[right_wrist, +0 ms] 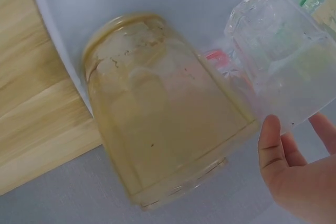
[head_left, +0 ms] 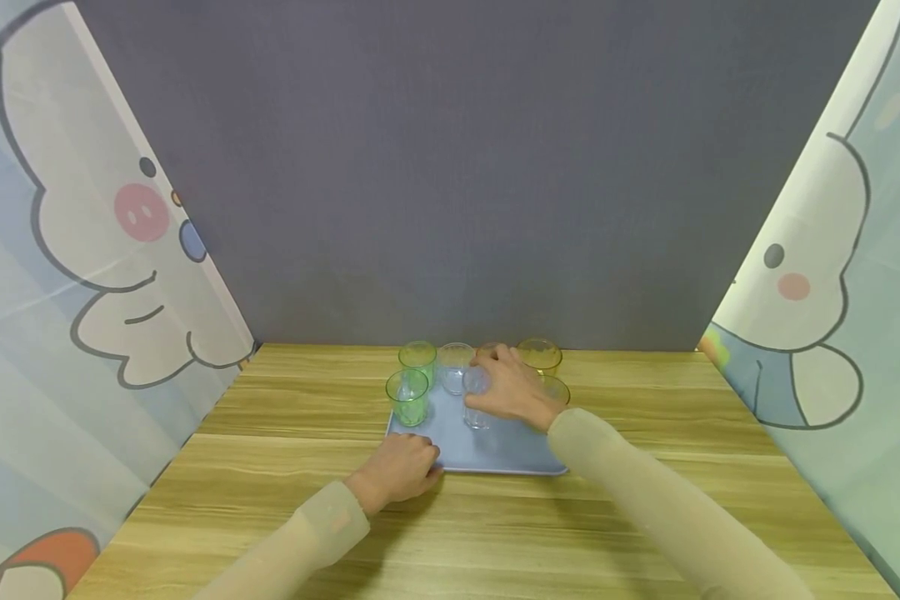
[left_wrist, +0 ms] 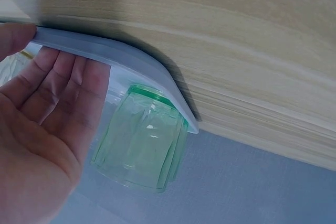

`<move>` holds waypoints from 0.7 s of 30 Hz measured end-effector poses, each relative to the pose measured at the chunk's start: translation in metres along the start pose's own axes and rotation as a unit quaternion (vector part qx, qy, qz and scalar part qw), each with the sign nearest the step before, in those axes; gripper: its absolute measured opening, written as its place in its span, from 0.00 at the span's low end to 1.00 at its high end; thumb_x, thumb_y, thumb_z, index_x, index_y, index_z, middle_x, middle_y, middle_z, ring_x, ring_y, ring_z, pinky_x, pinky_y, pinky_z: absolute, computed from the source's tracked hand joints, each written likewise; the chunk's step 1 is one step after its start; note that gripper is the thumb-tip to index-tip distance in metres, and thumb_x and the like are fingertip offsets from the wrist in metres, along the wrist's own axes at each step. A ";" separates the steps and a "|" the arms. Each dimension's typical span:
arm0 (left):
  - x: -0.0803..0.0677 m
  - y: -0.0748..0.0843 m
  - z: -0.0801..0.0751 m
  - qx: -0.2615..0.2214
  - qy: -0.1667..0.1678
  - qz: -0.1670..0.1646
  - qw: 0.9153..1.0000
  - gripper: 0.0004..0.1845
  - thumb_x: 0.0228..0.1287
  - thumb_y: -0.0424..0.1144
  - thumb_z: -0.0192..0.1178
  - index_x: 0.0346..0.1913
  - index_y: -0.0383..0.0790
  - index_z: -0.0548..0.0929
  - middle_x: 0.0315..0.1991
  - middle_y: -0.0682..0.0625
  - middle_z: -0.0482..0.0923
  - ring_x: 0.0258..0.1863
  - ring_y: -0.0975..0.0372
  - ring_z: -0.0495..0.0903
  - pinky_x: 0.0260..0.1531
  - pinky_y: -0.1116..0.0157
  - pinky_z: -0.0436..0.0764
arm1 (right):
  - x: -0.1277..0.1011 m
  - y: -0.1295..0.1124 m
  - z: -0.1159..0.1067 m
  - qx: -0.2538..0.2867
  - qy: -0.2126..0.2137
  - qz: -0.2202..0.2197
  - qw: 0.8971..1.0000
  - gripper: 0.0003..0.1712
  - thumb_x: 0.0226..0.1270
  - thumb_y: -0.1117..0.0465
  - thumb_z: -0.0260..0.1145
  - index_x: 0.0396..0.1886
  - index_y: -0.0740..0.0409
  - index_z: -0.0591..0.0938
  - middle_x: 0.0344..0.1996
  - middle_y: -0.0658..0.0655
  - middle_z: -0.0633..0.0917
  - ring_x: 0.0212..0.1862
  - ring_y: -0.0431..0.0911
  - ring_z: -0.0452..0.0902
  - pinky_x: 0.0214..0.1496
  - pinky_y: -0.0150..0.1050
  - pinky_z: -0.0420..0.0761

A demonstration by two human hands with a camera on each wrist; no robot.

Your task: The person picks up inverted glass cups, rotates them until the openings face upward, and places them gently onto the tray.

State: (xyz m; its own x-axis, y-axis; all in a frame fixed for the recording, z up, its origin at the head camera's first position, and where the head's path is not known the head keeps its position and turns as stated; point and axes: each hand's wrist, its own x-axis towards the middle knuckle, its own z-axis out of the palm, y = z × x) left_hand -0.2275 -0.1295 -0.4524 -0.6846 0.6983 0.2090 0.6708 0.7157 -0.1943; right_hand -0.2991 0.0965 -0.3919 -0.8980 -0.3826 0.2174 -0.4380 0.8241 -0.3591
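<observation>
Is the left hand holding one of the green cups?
No, the left hand rests on the near-left edge of the blue tray, while the two green cups stand untouched beyond it.

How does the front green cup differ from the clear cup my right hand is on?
The front green cup is tinted green; the clear cup is colourless. The green one stands untouched at the tray's left edge, while the right hand holds the clear one nearer the middle. Both are see-through, upright and on the tray.

Your clear glass (head_left: 477,398) stands upright mid-tray, other glasses close by; your blue-grey tray (head_left: 510,450) lies flat on the wooden desk (head_left: 645,467).
</observation>
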 end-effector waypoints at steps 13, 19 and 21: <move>0.000 -0.001 0.000 -0.002 -0.005 0.001 1.000 0.16 0.63 0.46 0.69 0.21 0.45 0.79 0.20 0.56 0.76 0.21 0.62 0.80 0.20 0.64 0.78 | 0.006 0.000 0.007 -0.001 -0.005 -0.008 1.000 0.38 0.51 0.42 0.66 0.63 0.52 0.82 0.66 0.59 0.72 0.67 0.55 0.63 0.63 0.55 0.72; -0.001 -0.001 0.001 -0.002 0.000 0.003 1.000 0.16 0.63 0.46 0.69 0.21 0.45 0.79 0.20 0.56 0.76 0.21 0.62 0.80 0.20 0.64 0.78 | 0.007 -0.002 0.009 0.006 -0.003 -0.010 1.000 0.36 0.53 0.43 0.66 0.62 0.53 0.82 0.64 0.59 0.72 0.70 0.57 0.60 0.68 0.55 0.67; -0.001 -0.001 0.001 -0.003 -0.001 0.004 1.000 0.16 0.63 0.46 0.69 0.22 0.45 0.79 0.20 0.55 0.76 0.21 0.61 0.80 0.20 0.64 0.78 | 0.007 -0.003 0.010 0.002 -0.004 -0.005 1.000 0.36 0.54 0.43 0.65 0.62 0.53 0.82 0.64 0.58 0.72 0.70 0.56 0.59 0.67 0.55 0.67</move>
State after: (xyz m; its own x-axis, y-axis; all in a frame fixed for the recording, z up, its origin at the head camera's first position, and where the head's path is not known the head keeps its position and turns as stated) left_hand -0.2279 -0.1309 -0.4537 -0.6799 0.7036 0.2064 0.6777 0.7105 -0.1896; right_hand -0.3045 0.0874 -0.3984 -0.8936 -0.3942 0.2147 -0.4477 0.8180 -0.3613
